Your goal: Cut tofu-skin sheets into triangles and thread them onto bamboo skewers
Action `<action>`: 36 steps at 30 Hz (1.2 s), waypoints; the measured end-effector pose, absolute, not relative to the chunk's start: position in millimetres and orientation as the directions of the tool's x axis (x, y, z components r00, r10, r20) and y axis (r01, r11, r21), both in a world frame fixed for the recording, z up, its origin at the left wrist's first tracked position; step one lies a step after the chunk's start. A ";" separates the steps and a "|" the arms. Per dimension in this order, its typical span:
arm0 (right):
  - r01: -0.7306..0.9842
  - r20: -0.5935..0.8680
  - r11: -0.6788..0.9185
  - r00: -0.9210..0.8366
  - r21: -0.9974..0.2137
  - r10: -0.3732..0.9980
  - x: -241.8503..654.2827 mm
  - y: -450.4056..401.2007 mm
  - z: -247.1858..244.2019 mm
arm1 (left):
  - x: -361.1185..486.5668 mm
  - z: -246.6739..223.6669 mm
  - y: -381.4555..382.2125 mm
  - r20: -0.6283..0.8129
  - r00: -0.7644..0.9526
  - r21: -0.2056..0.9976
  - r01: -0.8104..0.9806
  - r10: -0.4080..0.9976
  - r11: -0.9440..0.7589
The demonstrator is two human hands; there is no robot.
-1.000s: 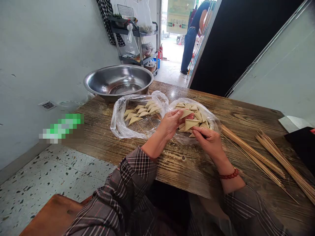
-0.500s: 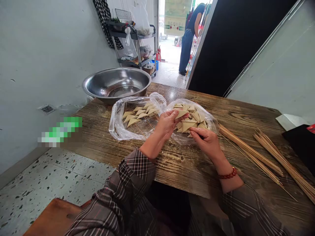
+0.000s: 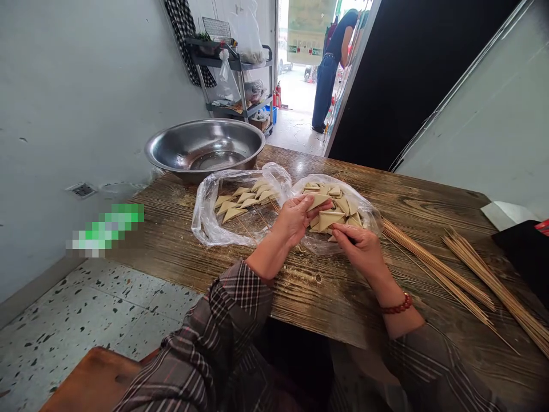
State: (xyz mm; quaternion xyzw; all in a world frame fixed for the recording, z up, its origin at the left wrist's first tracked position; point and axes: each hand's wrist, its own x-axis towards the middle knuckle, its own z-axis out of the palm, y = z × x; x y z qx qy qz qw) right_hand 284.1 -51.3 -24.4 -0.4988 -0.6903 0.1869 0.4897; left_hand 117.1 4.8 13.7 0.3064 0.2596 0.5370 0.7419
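Observation:
My left hand (image 3: pixel 295 220) holds a pale folded triangle (image 3: pixel 318 201) between thumb and fingers, above the right plastic bag (image 3: pixel 371 209). Just to the right, my right hand (image 3: pixel 359 246) is pinched at the lower edge of the bag's pile of beige pieces (image 3: pixel 331 219); what its fingertips hold is too small to make out. To the left, an open clear bag (image 3: pixel 203 217) carries several triangles (image 3: pixel 234 213) in rows, with thin sticks (image 3: pixel 245 226) reaching out toward me.
A large steel basin (image 3: pixel 206 146) stands at the table's back left. Two bundles of thin sticks (image 3: pixel 437 269) (image 3: pixel 493 274) lie at the right. Beyond are a shelf cart (image 3: pixel 253 66) and a person bending in the doorway (image 3: pixel 328 74).

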 end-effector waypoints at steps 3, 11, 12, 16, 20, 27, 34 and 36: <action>0.507 0.488 0.429 -0.018 -0.747 0.872 283.3 -51.3 -25.9 | 118.7 14.0 3.1 -0.069 0.287 0.725 -0.643 0.955 0.246; 0.528 0.488 0.409 0.012 -0.744 0.873 281.5 -52.0 -26.6 | 121.3 12.4 1.9 -0.019 0.278 0.733 -0.650 0.960 0.202; 0.528 0.488 0.408 0.012 -0.745 0.873 281.6 -51.8 -26.3 | 121.2 12.3 2.0 -0.015 0.279 0.731 -0.652 0.960 0.200; 0.527 0.488 0.411 0.007 -0.744 0.873 281.9 -51.3 -25.4 | 120.0 12.3 2.6 -0.004 0.268 0.728 -0.660 0.963 0.187; 0.517 0.497 0.427 -0.002 -0.742 0.867 281.8 -51.6 -25.0 | 118.7 13.5 3.1 0.012 0.248 0.714 -0.681 0.969 0.165; 0.510 0.497 0.428 -0.002 -0.746 0.868 280.9 -52.5 -26.3 | 118.1 14.3 3.5 0.017 0.217 0.713 -0.687 0.976 0.140; 0.511 0.510 0.431 0.017 -0.744 0.860 277.4 -53.0 -29.1 | 124.0 10.6 1.8 0.014 0.242 0.722 -0.674 0.970 0.157; 0.510 0.505 0.426 0.020 -0.748 0.863 277.9 -52.9 -29.6 | 124.5 11.0 0.7 0.000 0.260 0.722 -0.668 0.966 0.180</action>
